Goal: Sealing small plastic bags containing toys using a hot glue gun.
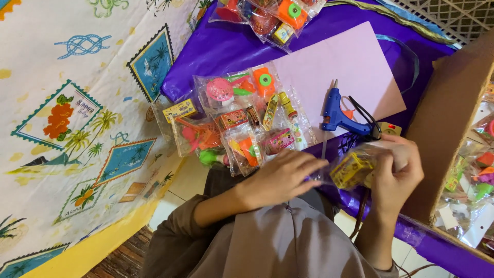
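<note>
Right hand (396, 172) grasping clear packet with small yellow box (352, 170), left hand (283, 177) pinching packet's near end, blue glue gun (339, 114) on pink sheet (350, 67) just beyond.

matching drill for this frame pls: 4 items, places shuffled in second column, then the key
1. blue plastic glue gun
2. pale pink paper sheet
3. clear packet with a yellow box
4. brown cardboard box

A. standing at the right edge
B. between the left hand and right hand
C. flat on the purple cover
D. lying on the pink sheet

Pairs: 1-D, 2-C, 3-B, 4-A
</note>
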